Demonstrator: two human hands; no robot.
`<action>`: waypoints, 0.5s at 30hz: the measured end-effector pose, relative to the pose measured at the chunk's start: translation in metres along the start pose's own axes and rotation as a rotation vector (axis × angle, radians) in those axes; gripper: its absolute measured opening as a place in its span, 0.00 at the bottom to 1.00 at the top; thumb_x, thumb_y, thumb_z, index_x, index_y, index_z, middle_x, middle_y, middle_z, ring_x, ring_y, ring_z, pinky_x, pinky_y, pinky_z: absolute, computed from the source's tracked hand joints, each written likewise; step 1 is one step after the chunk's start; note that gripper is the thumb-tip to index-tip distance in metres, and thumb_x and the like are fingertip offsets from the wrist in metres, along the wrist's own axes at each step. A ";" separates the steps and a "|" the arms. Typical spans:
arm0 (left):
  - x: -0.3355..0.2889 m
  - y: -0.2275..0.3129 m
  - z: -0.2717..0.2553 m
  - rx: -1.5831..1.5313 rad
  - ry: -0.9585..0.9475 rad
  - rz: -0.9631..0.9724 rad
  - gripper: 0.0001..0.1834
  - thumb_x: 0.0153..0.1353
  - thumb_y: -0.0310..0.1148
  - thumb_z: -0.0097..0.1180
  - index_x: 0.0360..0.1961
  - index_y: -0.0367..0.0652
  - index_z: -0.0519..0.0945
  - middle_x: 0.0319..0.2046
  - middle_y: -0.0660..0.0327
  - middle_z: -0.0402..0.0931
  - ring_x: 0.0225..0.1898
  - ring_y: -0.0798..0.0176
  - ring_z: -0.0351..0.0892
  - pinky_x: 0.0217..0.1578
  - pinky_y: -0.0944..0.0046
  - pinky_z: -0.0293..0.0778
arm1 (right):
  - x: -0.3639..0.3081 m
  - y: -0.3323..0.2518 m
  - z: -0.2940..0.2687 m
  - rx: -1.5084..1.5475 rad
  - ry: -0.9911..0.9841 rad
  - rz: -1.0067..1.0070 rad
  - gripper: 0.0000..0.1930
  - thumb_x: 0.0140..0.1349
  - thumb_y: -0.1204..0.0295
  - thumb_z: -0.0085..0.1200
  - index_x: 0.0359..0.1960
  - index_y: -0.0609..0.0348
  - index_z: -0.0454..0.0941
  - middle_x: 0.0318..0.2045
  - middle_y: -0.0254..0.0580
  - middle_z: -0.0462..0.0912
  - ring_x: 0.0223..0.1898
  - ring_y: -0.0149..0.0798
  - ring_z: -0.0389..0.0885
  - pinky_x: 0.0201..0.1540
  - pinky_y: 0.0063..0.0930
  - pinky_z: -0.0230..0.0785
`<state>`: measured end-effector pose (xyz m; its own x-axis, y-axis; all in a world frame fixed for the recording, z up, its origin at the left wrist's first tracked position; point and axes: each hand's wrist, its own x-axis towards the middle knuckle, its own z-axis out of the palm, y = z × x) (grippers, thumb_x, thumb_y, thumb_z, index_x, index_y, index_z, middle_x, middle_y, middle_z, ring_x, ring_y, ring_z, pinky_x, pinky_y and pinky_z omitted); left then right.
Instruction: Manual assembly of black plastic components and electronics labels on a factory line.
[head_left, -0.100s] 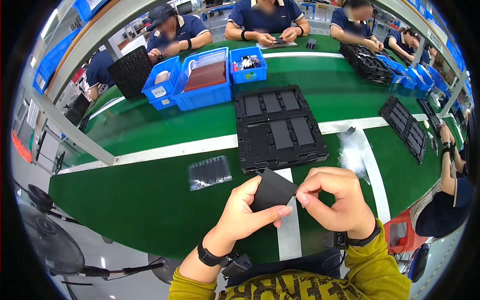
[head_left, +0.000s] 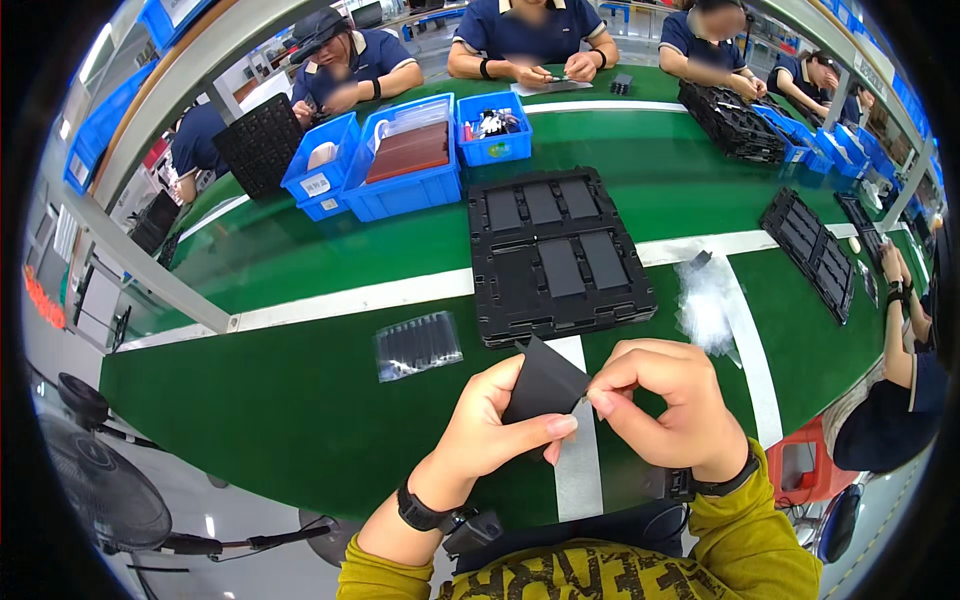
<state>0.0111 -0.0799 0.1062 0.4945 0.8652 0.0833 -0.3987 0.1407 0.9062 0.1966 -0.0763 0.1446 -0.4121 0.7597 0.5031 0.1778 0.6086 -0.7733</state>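
Observation:
My left hand (head_left: 484, 424) is closed round a flat black rectangular piece (head_left: 545, 382), thumb across its lower front and fingers behind. The piece is tilted above the table's near edge. At its right corner my right hand (head_left: 668, 405) pinches with thumb and forefinger; what sits between those fingertips, the corner or a small part, is too small to make out. Just beyond my hands lies a black tray (head_left: 510, 275) with similar dark rectangular pieces in several of its slots. A clear bag of thin black strips (head_left: 418, 346) rests to the left of the tray.
Crumpled clear plastic bags (head_left: 708, 305) lie right of the tray. Blue bins (head_left: 405, 195) stand at the back left, one holding brown sheets. Another black tray (head_left: 812, 252) is at the right. Co-workers sit across the green table (head_left: 250, 400) and at its right side. A fan (head_left: 95, 480) stands at left.
The view has shifted very slightly. Both hands keep nearly the same hold on the black piece.

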 end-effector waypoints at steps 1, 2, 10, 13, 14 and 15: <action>0.000 -0.002 0.000 0.004 -0.001 -0.005 0.13 0.50 0.22 0.58 0.37 0.36 0.71 0.25 0.61 0.75 0.19 0.71 0.73 0.20 0.74 0.69 | -0.001 0.001 0.001 -0.014 0.002 -0.014 0.02 0.49 0.82 0.52 0.24 0.63 0.73 0.19 0.37 0.74 0.17 0.30 0.71 0.19 0.20 0.63; 0.001 -0.005 -0.001 -0.030 -0.016 -0.009 0.13 0.51 0.22 0.57 0.38 0.36 0.70 0.24 0.60 0.75 0.18 0.70 0.73 0.19 0.74 0.68 | -0.002 0.002 0.002 -0.030 0.005 -0.028 0.03 0.49 0.82 0.52 0.24 0.62 0.72 0.18 0.37 0.73 0.17 0.31 0.71 0.18 0.20 0.62; -0.001 -0.019 -0.011 -0.149 -0.145 -0.027 0.16 0.52 0.25 0.57 0.41 0.35 0.68 0.23 0.57 0.75 0.16 0.68 0.74 0.16 0.73 0.68 | -0.008 0.007 0.011 0.117 -0.050 -0.011 0.04 0.52 0.82 0.49 0.25 0.60 0.68 0.19 0.37 0.69 0.17 0.32 0.68 0.19 0.22 0.60; -0.002 -0.020 -0.013 -0.190 -0.189 -0.022 0.15 0.52 0.26 0.58 0.39 0.36 0.68 0.23 0.56 0.75 0.16 0.67 0.74 0.17 0.72 0.69 | -0.008 0.007 0.013 0.147 -0.084 -0.022 0.03 0.53 0.82 0.47 0.26 0.61 0.67 0.21 0.38 0.69 0.20 0.33 0.68 0.21 0.23 0.60; -0.001 -0.022 -0.014 -0.219 -0.216 -0.023 0.14 0.52 0.26 0.58 0.38 0.36 0.68 0.23 0.56 0.75 0.16 0.67 0.74 0.17 0.72 0.69 | -0.009 0.007 0.014 0.162 -0.084 -0.041 0.03 0.54 0.81 0.47 0.26 0.61 0.67 0.21 0.38 0.69 0.20 0.33 0.69 0.21 0.23 0.60; -0.001 -0.022 -0.015 -0.248 -0.243 -0.024 0.14 0.51 0.26 0.59 0.36 0.37 0.68 0.22 0.56 0.75 0.16 0.67 0.73 0.17 0.71 0.69 | -0.009 0.008 0.015 0.164 -0.084 -0.042 0.03 0.54 0.81 0.47 0.26 0.61 0.67 0.21 0.38 0.69 0.20 0.33 0.69 0.21 0.23 0.60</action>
<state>0.0079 -0.0771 0.0796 0.6638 0.7243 0.1863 -0.5456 0.2987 0.7830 0.1885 -0.0816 0.1280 -0.4902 0.7085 0.5077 0.0136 0.5886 -0.8083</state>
